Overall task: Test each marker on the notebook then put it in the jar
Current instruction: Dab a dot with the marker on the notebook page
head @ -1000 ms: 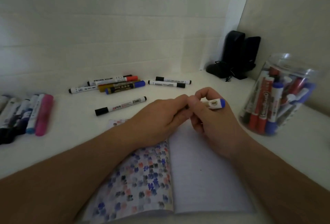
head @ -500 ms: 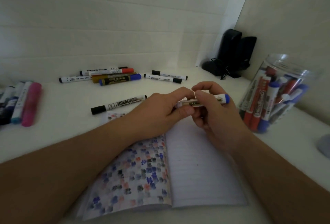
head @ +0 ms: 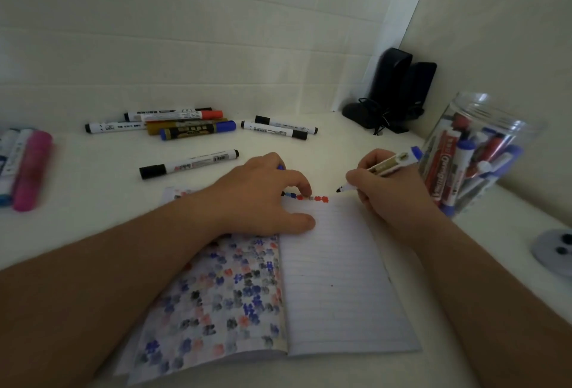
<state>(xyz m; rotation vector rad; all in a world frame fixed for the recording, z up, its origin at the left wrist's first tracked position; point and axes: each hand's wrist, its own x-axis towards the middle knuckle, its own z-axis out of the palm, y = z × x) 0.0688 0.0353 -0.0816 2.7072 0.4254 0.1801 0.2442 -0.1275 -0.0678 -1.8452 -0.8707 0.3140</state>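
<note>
An open notebook (head: 334, 279) lies in front of me, its left page full of coloured blots and a short row of blots along the top of the lined right page. My right hand (head: 387, 192) holds an uncapped blue marker (head: 383, 168), tip pointing left just above the top of that page. My left hand (head: 263, 195) presses flat on the notebook's top edge, with the blue cap (head: 281, 167) showing between its fingers. The clear jar (head: 476, 152), holding several markers, stands tilted at the right.
Loose markers (head: 188, 163) lie on the white table behind the notebook, with a cluster (head: 185, 124) near the wall and several more (head: 24, 168) at the far left. Black speakers (head: 396, 90) stand in the corner. A grey round object (head: 554, 251) sits at the right edge.
My hands pulled apart and the cap came off the blue marker. The left hand dropped onto the notebook with the cap; the right hand turned the marker tip toward the page.
</note>
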